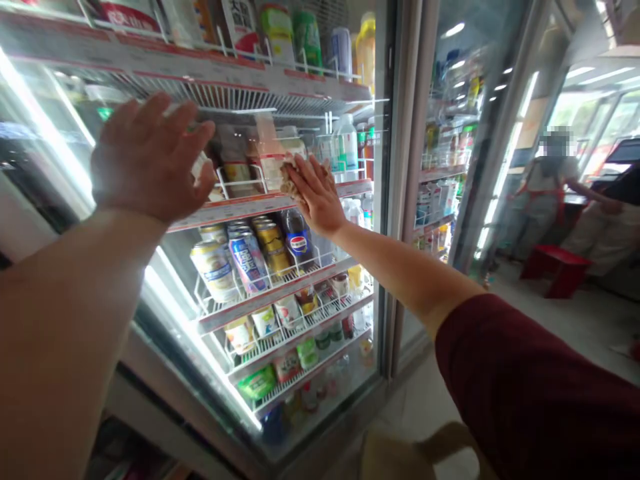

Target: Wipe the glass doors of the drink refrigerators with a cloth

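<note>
A crumpled brown cloth (290, 185) is under my right hand (319, 195), which presses it flat against the glass door (345, 373) of a drinks fridge. Brown folds of it show at both sides of my fingers. My left hand (150, 160) is raised at the left of the door, empty, with fingers spread; whether its palm touches the glass I cannot tell. Behind the glass, wire shelves (280, 290) hold drinks, among them a dark Pepsi bottle (299, 241), gold cans (273, 243) and a white can (215, 267) with a blue label.
A metal door frame (400, 167) runs down on the right, beside a second glass-fronted fridge (440, 173) with stocked shelves. Farther right, a person (545, 180) stands near a red stool (556, 270) on the pale floor. Part of a tan object (395, 457) shows at the bottom.
</note>
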### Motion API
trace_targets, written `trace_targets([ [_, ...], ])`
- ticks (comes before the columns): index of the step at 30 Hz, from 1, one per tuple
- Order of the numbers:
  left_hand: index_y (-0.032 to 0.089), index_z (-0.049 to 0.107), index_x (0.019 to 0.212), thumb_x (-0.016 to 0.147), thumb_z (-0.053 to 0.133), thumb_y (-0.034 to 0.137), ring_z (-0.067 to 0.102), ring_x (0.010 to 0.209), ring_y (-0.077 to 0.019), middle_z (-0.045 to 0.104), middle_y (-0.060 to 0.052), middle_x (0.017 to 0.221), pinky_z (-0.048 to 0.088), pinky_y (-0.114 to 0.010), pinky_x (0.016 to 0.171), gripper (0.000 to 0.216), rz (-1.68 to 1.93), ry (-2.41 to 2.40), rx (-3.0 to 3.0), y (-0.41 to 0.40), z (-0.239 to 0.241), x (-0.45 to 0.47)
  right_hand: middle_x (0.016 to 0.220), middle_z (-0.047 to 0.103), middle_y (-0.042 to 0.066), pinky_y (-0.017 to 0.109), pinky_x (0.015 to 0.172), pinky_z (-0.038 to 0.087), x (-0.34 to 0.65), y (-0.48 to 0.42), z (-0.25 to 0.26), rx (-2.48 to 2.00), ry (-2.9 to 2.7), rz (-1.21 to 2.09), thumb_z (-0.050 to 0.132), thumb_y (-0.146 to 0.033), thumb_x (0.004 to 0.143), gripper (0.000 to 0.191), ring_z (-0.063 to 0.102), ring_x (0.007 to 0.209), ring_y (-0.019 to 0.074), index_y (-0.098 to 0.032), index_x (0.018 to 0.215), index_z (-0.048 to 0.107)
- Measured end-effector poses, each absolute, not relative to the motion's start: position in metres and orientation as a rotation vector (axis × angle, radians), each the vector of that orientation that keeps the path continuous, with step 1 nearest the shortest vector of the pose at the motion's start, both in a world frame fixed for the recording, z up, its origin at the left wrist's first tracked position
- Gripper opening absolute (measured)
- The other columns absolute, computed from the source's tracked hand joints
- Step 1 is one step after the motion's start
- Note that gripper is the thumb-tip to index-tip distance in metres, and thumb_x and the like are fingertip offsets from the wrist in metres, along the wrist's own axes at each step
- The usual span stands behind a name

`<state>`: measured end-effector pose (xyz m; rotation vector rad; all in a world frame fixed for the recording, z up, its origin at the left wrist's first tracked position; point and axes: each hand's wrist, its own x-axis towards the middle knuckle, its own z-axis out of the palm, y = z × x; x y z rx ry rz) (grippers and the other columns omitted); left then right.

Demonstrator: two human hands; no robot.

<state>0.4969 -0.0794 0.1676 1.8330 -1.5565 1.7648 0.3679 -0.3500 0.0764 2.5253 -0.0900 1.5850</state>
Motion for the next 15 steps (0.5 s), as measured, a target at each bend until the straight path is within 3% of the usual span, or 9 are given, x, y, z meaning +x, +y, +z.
trace_targets([
  [4,0.022,0.059,0.161,0.104,0.056,0.046,0.031,0.168,-0.0296,0.045,-0.004,0.174,0.022,-0.055,0.14,0.062,1.734,-1.551,1.823,-0.079,0.168,0.498,0.182,0.032,-0.007,0.054,0.145,0.01,0.366,-0.363,0.095,2.511,0.039,1.547,0.027,-0.034,0.112,0.063,0.012,0.175,0.0238,-0.031,0.174,0.038],
  [8,0.019,0.06,0.16,0.104,0.056,0.046,0.033,0.167,-0.0315,0.046,-0.006,0.173,0.025,-0.057,0.138,0.062,1.783,-1.556,1.815,-0.079,0.169,0.502,0.183,0.03,-0.003,0.052,0.146,0.009,0.38,-0.376,0.119,2.467,-0.093,1.79,0.022,-0.035,0.113,0.065,0.009,0.175,0.0257,-0.024,0.176,0.035],
  [12,0.017,0.061,0.159,0.107,0.055,0.046,0.035,0.165,-0.0346,0.047,-0.009,0.172,0.029,-0.061,0.136,0.06,1.821,-1.563,1.787,-0.08,0.169,0.501,0.181,0.035,-0.004,0.047,0.146,0.006,0.387,-0.374,0.102,2.415,-0.095,1.867,0.016,-0.04,0.112,0.068,0.01,0.175,0.0264,-0.023,0.173,0.041],
  [15,0.019,0.061,0.16,0.107,0.056,0.044,0.037,0.165,-0.036,0.049,-0.01,0.171,0.031,-0.063,0.134,0.059,1.809,-1.574,1.772,-0.081,0.169,0.499,0.181,0.035,-0.004,0.044,0.146,0.008,0.383,-0.379,0.101,2.41,-0.009,1.823,0.021,-0.036,0.109,0.068,0.017,0.174,0.0235,-0.023,0.17,0.046],
])
